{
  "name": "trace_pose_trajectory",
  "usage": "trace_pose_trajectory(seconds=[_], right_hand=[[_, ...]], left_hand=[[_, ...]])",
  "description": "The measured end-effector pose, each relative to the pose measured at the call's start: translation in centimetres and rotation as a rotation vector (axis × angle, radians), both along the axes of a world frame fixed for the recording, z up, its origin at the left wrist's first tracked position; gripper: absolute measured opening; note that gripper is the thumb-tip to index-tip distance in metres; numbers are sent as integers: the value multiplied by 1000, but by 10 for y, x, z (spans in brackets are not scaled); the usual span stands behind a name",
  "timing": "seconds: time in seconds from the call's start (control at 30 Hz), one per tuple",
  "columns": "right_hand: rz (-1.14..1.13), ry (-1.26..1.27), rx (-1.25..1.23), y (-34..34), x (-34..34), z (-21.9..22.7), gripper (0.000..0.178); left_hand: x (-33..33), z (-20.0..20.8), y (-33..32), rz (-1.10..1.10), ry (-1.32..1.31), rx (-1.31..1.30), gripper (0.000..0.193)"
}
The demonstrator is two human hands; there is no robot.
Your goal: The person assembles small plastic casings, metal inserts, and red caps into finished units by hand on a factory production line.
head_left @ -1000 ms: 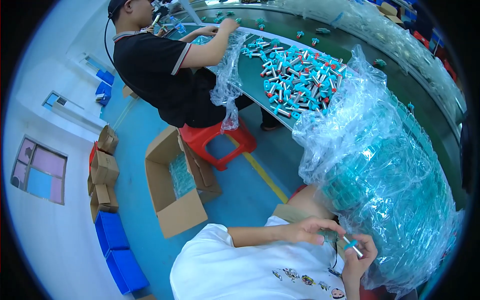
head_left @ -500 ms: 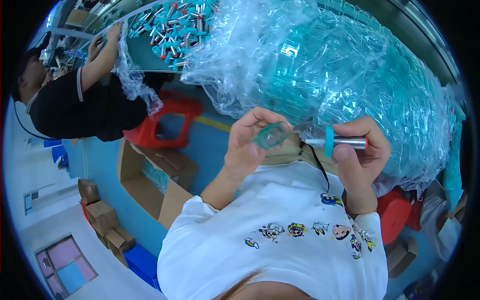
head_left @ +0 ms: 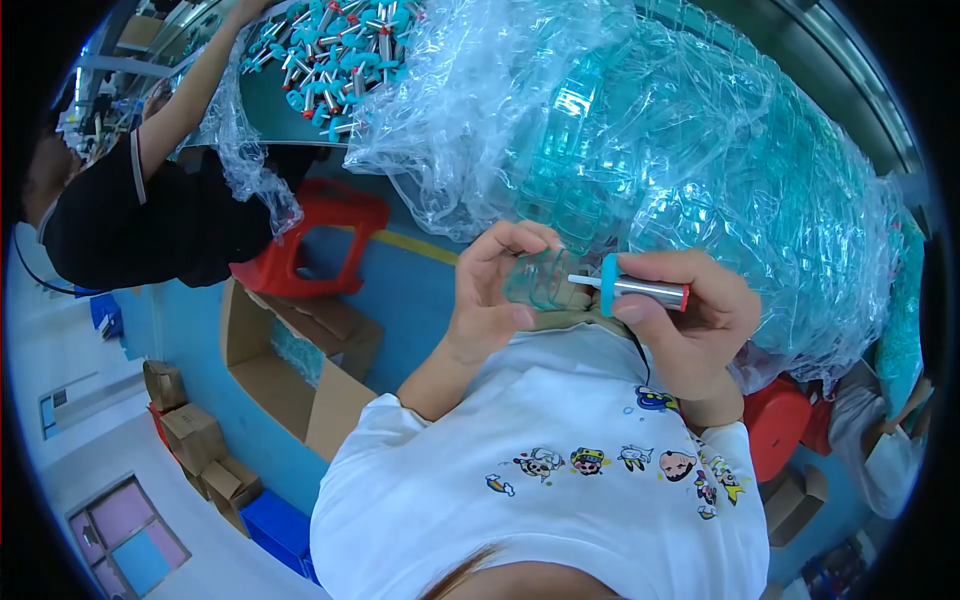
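My left hand [head_left: 478, 300] is closed around a small clear, teal-tinted plastic bottle [head_left: 530, 283], its mouth turned toward my right hand. Pinched between the thumb and fingers of my right hand [head_left: 705, 315] is a silver cylindrical bottle top [head_left: 648, 290] with a teal collar, a red end and a thin white tip. This tip points left and overlaps the bottle's mouth; I cannot tell how far inside it is. Just beyond both hands lies a large clear plastic bag [head_left: 700, 170] full of teal-tinted clear bottles.
Many similar silver-and-teal tops [head_left: 345, 65] lie heaped on the table at far left. A co-worker in a black shirt [head_left: 130, 225] sits by a red stool [head_left: 320, 240]. An open cardboard box [head_left: 265, 370] stands on the floor at left. Another red stool [head_left: 778, 425] is at right.
My right hand has moved left with the top, bringing its tip to the bottle. The bottle has turned its mouth rightward. The co-worker's arm has reached farther away.
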State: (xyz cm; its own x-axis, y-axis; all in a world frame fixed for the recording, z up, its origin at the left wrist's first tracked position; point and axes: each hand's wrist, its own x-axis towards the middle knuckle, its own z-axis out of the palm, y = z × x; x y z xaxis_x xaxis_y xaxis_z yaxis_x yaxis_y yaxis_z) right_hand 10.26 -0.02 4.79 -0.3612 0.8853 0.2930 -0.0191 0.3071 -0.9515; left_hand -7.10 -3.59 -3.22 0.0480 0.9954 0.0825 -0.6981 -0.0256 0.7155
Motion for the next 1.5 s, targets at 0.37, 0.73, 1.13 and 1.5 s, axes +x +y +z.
trace_pose_trajectory(seconds=[0.37, 0.73, 1.13, 1.5], right_hand=[[99, -268, -79, -4, -14, -9, 22], [45, -249, 186, -4, -17, -25, 24], [62, -388, 224, -3, 16, -14, 22], [6, -130, -63, -7, 33, -20, 19]], left_hand=[[-9, -10, -3, 100, 125, 166, 48], [-6, -10, -12, 188, 211, 189, 50], [7, 2, -4, 107, 370, 260, 47], [17, 10, -7, 91, 418, 231, 48]])
